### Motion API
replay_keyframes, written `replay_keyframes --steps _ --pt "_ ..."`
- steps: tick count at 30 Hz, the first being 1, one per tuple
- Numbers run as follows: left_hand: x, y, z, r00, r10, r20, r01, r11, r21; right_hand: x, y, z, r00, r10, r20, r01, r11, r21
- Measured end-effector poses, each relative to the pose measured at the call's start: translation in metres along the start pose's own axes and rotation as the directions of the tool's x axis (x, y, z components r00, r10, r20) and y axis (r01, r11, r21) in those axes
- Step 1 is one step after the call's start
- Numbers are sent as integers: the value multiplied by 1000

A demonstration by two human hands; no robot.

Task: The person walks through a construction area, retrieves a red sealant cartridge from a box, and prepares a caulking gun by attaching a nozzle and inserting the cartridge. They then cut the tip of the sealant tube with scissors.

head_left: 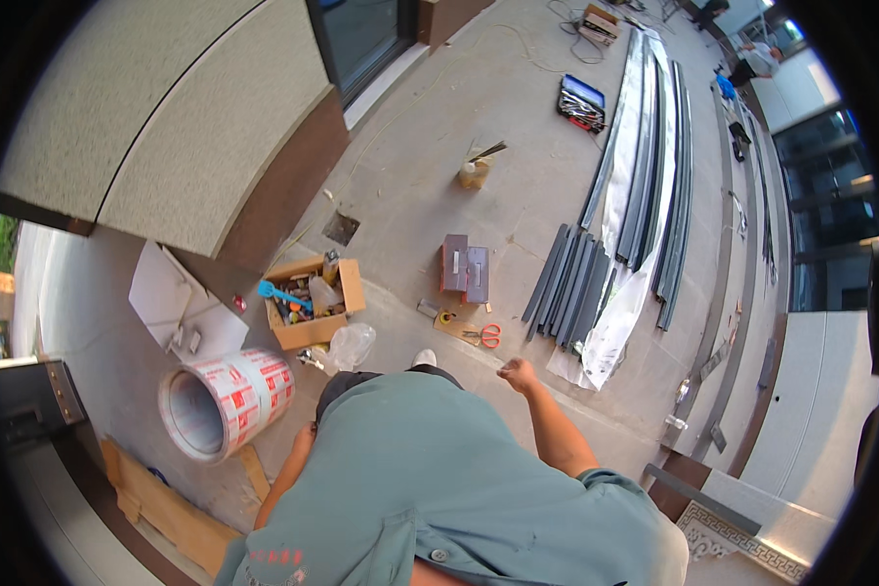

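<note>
Grey floor (400, 215) (cluttered), pale wall (239, 137), scissors (491, 337) near right hand (518, 374)

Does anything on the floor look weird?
Yes: a dark, square patch interrupts the plain grey floor, beyond the open brown cardboard box. It might be a hole; I can't tell for sure.

Grey flr (391, 230), prob. concrete; speckled beige wall (234, 127) upper L; dk-framed windows (832, 234) far R; daylight.
</note>
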State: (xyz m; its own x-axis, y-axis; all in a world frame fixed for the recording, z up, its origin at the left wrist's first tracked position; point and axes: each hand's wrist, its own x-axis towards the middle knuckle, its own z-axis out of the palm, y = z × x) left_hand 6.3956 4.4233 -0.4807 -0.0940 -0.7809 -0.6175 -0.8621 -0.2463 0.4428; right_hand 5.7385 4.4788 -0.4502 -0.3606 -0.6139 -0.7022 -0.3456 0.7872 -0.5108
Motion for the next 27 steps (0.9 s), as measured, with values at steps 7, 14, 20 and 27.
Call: replay_keyframes --steps 7,14,20,27 --pt "110 187 -97 999 43 -3 -42 958 -283 -15 109 -4 916 330 -226 -274 930 244" --pt "160 282 -104 986 133 99 -121 985 -122 -10 44 29 984 140 114 -135 990 -50" --pt "255 259 -120 937 188 295 -175 982 -70 80 -32 18 993 97 69 -109 975 195" --pt "483 348 -211 841 130 525 -223 968 118 264 -105 -34 931 320 -175 -228 885 405"
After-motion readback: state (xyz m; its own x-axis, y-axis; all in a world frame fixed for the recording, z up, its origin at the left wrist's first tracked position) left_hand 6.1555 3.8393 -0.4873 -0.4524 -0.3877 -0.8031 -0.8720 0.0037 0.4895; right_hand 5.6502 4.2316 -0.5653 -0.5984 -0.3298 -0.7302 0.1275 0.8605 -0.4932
